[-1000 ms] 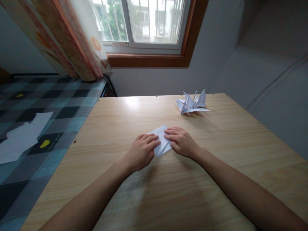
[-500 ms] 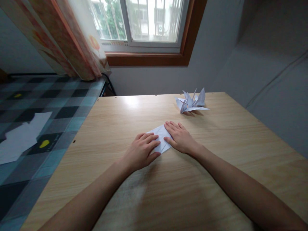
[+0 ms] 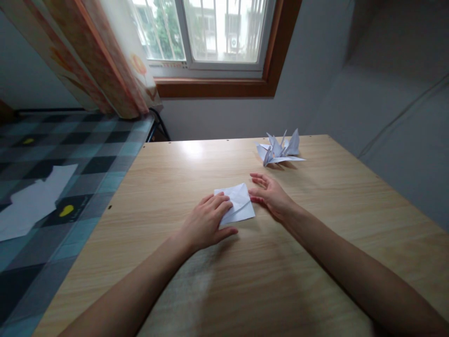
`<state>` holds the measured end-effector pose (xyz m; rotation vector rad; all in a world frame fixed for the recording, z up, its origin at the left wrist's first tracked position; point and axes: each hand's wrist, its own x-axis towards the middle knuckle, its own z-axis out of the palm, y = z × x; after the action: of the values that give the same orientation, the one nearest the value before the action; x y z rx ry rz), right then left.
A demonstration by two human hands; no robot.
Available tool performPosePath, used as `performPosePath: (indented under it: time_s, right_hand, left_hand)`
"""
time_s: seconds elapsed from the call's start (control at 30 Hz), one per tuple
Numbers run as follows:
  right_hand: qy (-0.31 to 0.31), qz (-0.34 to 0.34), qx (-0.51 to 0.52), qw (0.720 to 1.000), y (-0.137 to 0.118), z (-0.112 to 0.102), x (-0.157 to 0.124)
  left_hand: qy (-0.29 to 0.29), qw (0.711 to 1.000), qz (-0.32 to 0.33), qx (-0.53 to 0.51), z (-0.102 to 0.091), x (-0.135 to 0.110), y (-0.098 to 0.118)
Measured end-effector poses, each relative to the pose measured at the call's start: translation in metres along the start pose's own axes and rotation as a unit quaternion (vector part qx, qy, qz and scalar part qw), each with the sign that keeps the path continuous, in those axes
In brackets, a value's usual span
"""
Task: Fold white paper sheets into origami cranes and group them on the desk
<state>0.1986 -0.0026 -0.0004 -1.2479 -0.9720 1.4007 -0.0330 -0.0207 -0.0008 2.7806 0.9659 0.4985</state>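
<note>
Fingers [image 3: 220,202] of the left hand [image 3: 206,222] are laid flat, pressed down on the left part of a folded white paper [image 3: 238,202], with nothing gripped. The right hand [image 3: 271,194] is held loosely open just beside the paper's right edge, its thumb at or very near that edge; nothing is grasped by it.

A light wooden tabletop [image 3: 315,243] is seen filling most of the view. A checked blue-grey bedspread [image 3: 52,154] is seen beyond the tabletop's left edge, with a loose white sheet [image 3: 31,199] lying on it. A patterned curtain [image 3: 105,61] is hung beside a wood-framed window [image 3: 220,32] above the tabletop's far edge.

The folded white paper is placed flat near the middle of the tabletop. Folded paper cranes [image 3: 279,149] are set near the far edge, towards the right corner, well apart from both hands.
</note>
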Motion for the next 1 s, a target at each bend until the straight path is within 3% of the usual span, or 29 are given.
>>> performPosePath:
  time_s: [0.13, 0.27, 0.37, 0.43, 0.5, 0.57, 0.7, 0.8, 0.9, 1.0]
  right_hand:
    - [-0.036, 0.028, 0.003, 0.999, 0.003, 0.007, -0.005]
    - [-0.102, -0.006, 0.022, 0.995, 0.009, 0.015, -0.011]
    - [-0.13, -0.057, 0.066, 0.988, 0.01, 0.02, -0.014]
    - [-0.095, -0.09, 0.076, 0.988, 0.012, 0.021, -0.014]
    - [-0.049, -0.116, 0.067, 0.99, 0.016, 0.02, -0.012]
    - [-0.043, -0.133, 0.057, 0.989, 0.02, 0.02, -0.01]
    - [-0.138, -0.12, 0.065, 0.981, 0.025, 0.026, -0.013]
    - [-0.149, -0.095, 0.034, 0.984, 0.023, 0.03, -0.017]
    - [-0.119, -0.098, -0.028, 0.988, 0.019, 0.027, -0.016]
    - [-0.128, -0.093, -0.087, 0.984, 0.016, 0.022, -0.014]
  left_hand:
    - [0.006, 1.0, -0.005, 0.008, 0.0, 0.0, 0.001]
    - [0.035, 0.999, -0.018, 0.03, -0.001, 0.001, 0.005]
    - [0.096, 0.993, -0.054, 0.035, -0.002, 0.001, 0.006]
    - [0.158, 0.982, -0.105, -0.004, -0.002, 0.001, 0.003]
    - [0.218, 0.955, -0.17, -0.104, -0.001, 0.002, 0.0]
    - [0.252, 0.906, -0.223, -0.257, 0.002, 0.003, -0.003]
    - [0.232, 0.798, -0.267, -0.487, 0.007, 0.006, -0.002]
    - [0.209, 0.759, -0.263, -0.557, 0.008, 0.007, 0.001]
    - [0.24, 0.719, -0.25, -0.602, 0.007, 0.009, 0.001]
    - [0.266, 0.72, -0.255, -0.588, 0.005, 0.01, -0.002]
